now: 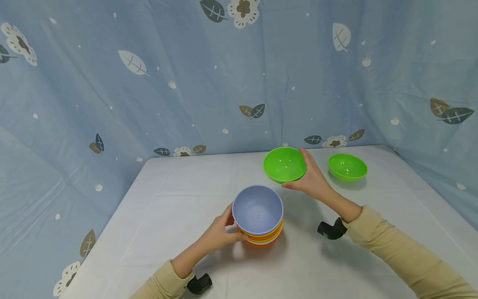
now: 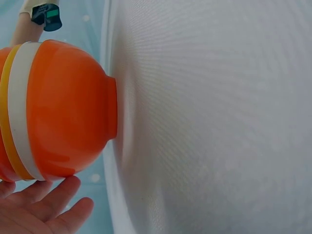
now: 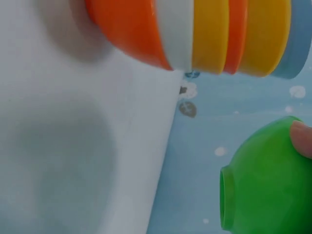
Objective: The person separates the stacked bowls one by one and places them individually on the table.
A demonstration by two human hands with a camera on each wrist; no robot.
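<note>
A stack of nested bowls stands on the white-covered table, with a blue bowl [image 1: 257, 209] on top. Below it show yellow, orange and white rims, and an orange bowl [image 2: 73, 109] forms the base. My left hand [image 1: 220, 230] holds the stack's left side, its thumb at the front and fingers round the far side. Up and to the right of the stack, my right hand [image 1: 310, 176] grips a green bowl [image 1: 284, 165] by its right rim, thumb below and fingers behind. In the right wrist view this bowl hangs above the table, its foot showing.
A second green bowl [image 1: 347, 167] sits at the table's back right. The white tablecloth [image 1: 179, 187] spreads beneath everything, and a blue patterned curtain [image 1: 209, 83] hangs behind the back edge. Each wrist carries a small black camera [image 1: 332, 229].
</note>
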